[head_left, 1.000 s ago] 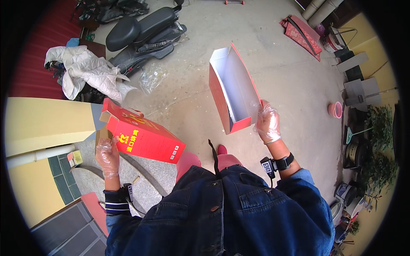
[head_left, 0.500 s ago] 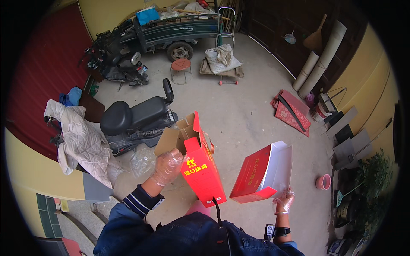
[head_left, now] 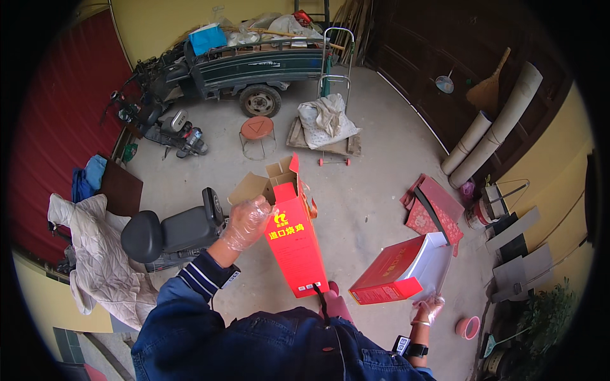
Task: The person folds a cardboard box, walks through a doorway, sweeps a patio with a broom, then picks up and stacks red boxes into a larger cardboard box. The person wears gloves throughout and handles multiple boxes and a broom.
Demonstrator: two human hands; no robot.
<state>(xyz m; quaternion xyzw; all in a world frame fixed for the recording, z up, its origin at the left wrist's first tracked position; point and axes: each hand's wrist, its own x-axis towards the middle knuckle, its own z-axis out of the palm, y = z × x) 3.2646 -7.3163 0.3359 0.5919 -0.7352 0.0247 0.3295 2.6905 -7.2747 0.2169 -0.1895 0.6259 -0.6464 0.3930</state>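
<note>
My left hand (head_left: 249,222), in a clear plastic glove, is closed on the upper edge of a tall red cardboard box (head_left: 296,251) with yellow lettering. That box hangs upright in front of me, its brown inner flaps standing up and out at the top. On the right, my gloved right hand (head_left: 429,309) grips the lower edge of a second red box (head_left: 391,270), tilted, with its white inside facing right. The two boxes are apart. What lies inside the tall one is hidden.
A black scooter (head_left: 181,232) stands at left beside a pale quilted cover (head_left: 105,260). Farther off are a round stool (head_left: 257,128), a loaded hand trolley (head_left: 325,127) and a green cargo tricycle (head_left: 260,73). At right lie folded red mats (head_left: 434,213) and a pink bucket (head_left: 467,327).
The view has shifted, so the tricycle, stool and trolley sit lower and the scooter farther left and lower. Both boxes remain in my hands, the right one slightly lower in view.
</note>
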